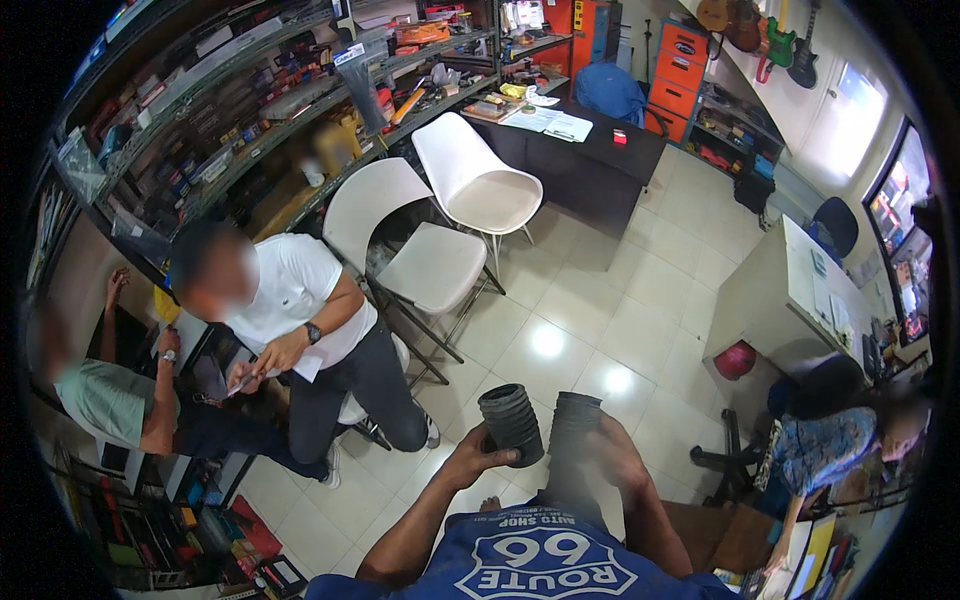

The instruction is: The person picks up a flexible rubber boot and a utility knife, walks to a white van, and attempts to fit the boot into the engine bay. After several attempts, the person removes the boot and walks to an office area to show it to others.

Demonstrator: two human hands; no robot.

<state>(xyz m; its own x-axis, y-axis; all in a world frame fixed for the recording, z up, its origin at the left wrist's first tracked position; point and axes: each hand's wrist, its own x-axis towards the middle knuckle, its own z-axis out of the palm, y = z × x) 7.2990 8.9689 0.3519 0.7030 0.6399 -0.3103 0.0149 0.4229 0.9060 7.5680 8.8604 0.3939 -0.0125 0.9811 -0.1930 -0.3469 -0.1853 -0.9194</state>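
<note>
Two black ribbed rubber tubes, like bellows boots, are held up in front of my blue shirt. My left hand (482, 458) is closed around the lower part of the left ribbed rubber tube (511, 422), whose open upper end tilts left. My right hand (618, 456) is against the side of the right ribbed rubber tube (573, 424). That tube stands nearly upright and, like the hand, is smeared by motion; the fingers there are only partly visible. A narrow gap separates the two tubes near their tops.
At left, a person in a white shirt (300, 275) sits writing, beside another in green (112, 400). Two white chairs (437, 268) stand ahead, before a dark desk (590, 170). Loaded shelves (250, 150) line the left. A person in patterned blue (825, 450) sits at right.
</note>
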